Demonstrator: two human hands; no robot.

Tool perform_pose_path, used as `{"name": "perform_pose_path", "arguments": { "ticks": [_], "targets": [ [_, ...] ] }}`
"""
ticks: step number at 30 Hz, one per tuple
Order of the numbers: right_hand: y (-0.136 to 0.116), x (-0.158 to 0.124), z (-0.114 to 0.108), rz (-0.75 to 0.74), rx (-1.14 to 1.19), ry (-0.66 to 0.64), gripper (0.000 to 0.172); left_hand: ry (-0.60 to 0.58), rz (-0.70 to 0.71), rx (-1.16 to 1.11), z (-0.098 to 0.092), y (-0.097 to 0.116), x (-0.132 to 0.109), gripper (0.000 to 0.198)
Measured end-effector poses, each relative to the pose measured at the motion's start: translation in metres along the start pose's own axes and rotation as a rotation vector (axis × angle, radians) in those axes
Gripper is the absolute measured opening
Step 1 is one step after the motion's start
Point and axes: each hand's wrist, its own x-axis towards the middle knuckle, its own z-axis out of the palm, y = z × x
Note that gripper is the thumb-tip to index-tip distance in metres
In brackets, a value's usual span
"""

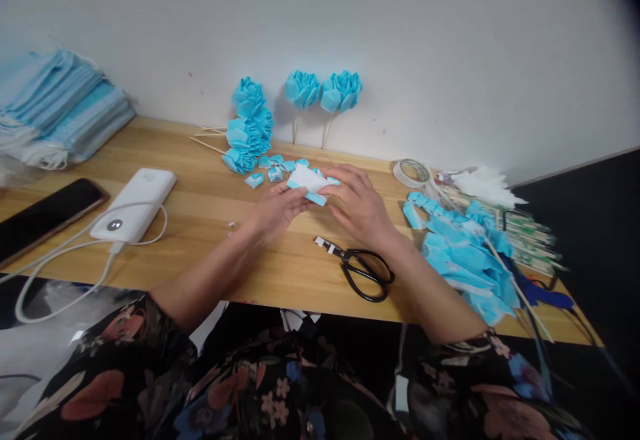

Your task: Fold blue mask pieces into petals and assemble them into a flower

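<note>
Between my two hands is a small blue and white piece of mask fabric (311, 183), its white side up and a blue strip folded along the near edge. My left hand (281, 212) grips its left part, thumb on top. My right hand (361, 201) pinches its right edge with the fingers curled over. Several small folded blue petals (275, 172) lie on the table just beyond my left hand. Black-handled scissors (356, 267) rest on the wood below my right hand, white tape bits stuck on the blades.
Blue flowers on sticks (246, 137) lie in a heap, and two more flowers (342, 91) lean on the wall. A mask stack (65, 103), phone (47, 217) and corded power bank (135, 205) are left. Right are a tape roll (412, 173), blue fabric (463, 253) and a glue gun (543, 293).
</note>
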Motion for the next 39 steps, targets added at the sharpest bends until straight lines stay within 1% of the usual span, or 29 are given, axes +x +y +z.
{"name": "perform_pose_path", "arguments": {
  "ticks": [2,5,10,14,18,20,23,28,30,34,39],
  "targets": [
    [0.002,0.004,0.001,-0.044,-0.003,0.015,0.026,-0.006,-0.006,-0.023,0.001,0.000,-0.001,0.021],
    [0.005,0.005,0.006,-0.067,-0.002,0.067,0.018,-0.010,-0.001,-0.042,0.003,0.000,-0.002,0.024],
    [0.005,-0.002,0.016,-0.041,0.038,0.150,0.016,-0.011,0.000,-0.036,0.009,0.001,-0.006,0.027],
    [0.002,-0.008,0.020,0.065,0.114,0.155,0.015,0.004,0.032,0.036,0.010,-0.002,-0.005,0.029],
    [-0.002,-0.010,0.023,0.160,0.203,0.181,0.009,0.038,0.061,0.137,0.006,-0.006,-0.003,0.030],
    [-0.004,-0.011,0.023,0.232,0.261,0.185,0.006,0.038,0.086,0.190,0.005,-0.008,-0.003,0.032],
    [-0.007,-0.010,0.023,0.360,0.370,0.190,0.003,0.015,0.127,0.260,0.006,-0.009,-0.004,0.034],
    [-0.011,-0.010,0.023,0.543,0.597,0.189,0.006,-0.054,0.166,0.357,0.009,-0.009,-0.007,0.037],
    [-0.010,-0.011,0.026,0.598,0.645,0.178,0.006,-0.072,0.177,0.380,0.010,-0.009,-0.008,0.040],
    [-0.009,-0.014,0.030,0.684,0.675,0.170,0.010,-0.089,0.192,0.398,0.011,-0.010,-0.008,0.042],
    [-0.009,-0.015,0.030,0.711,0.659,0.169,0.011,-0.070,0.189,0.429,0.009,-0.013,-0.007,0.039]
  ]
}}
